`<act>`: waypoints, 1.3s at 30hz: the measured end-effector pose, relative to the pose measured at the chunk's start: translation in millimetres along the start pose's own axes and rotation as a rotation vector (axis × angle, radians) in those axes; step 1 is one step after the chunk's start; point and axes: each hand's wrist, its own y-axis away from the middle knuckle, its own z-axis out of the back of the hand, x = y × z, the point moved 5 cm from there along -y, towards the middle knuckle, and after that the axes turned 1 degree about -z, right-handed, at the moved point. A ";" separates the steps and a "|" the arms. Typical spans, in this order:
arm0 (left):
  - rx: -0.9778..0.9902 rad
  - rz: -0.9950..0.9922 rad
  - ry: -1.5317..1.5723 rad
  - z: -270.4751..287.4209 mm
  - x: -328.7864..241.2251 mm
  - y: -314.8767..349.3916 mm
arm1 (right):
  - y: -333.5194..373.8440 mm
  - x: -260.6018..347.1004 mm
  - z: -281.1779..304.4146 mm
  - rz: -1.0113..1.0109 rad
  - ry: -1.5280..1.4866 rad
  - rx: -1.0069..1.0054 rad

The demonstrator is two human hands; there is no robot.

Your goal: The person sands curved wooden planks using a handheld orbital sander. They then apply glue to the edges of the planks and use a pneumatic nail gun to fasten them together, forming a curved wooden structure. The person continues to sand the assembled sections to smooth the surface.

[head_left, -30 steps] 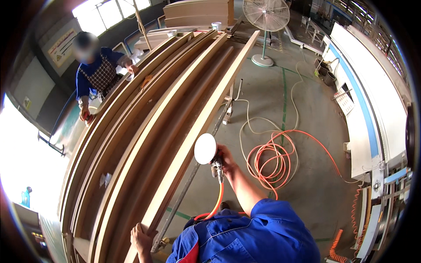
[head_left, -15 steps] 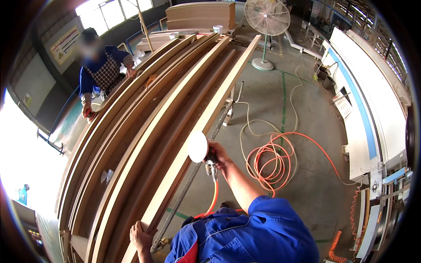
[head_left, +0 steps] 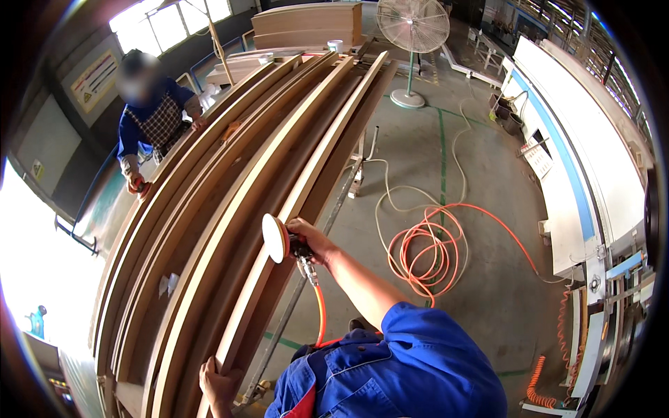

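Observation:
My right hand (head_left: 315, 241) is wrapped round the body of an air sander, its round pale pad (head_left: 276, 238) facing left, close above the nearest long wooden board (head_left: 306, 191). I cannot tell whether the pad touches the wood. An orange air hose (head_left: 322, 315) hangs from the sander's metal fitting. Toward the near end of that board, my left hand (head_left: 219, 384) grips its edge, with the fingers over the top. The board leans, showing a pale narrow edge and a brown broad face on its right. Several more long boards lie side by side to its left.
Across the boards, a co-worker (head_left: 157, 115) holds a red sander (head_left: 141, 187). Orange hose coils (head_left: 425, 251) lie on the floor to the right. A standing fan (head_left: 412, 28), a stack of brown panels (head_left: 306, 26) and a long white machine (head_left: 578, 139) stand farther off.
The nearest board has tipped leftward, so its brown broad face now shows on the right. My right hand and the sander have moved left with it; my left hand keeps its grip.

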 end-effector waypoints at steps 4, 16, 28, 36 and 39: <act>-0.146 -0.040 0.027 -15.3 28.6 -5.2 | -30.1 -14.9 9.0 0.043 0.054 -0.050; -0.140 -0.103 0.041 -34.7 73.7 -12.8 | -38.8 -18.9 -19.1 -0.059 0.244 -0.054; -0.286 -0.191 -0.226 -34.0 47.4 46.9 | -16.9 67.7 -46.6 0.101 1.162 0.168; -0.230 0.082 -0.327 -58.5 98.0 89.7 | 0.9 1.8 -73.1 0.072 2.166 0.185; -0.218 0.097 -0.322 -59.2 99.2 87.3 | 9.6 -23.6 -93.7 0.111 2.216 0.254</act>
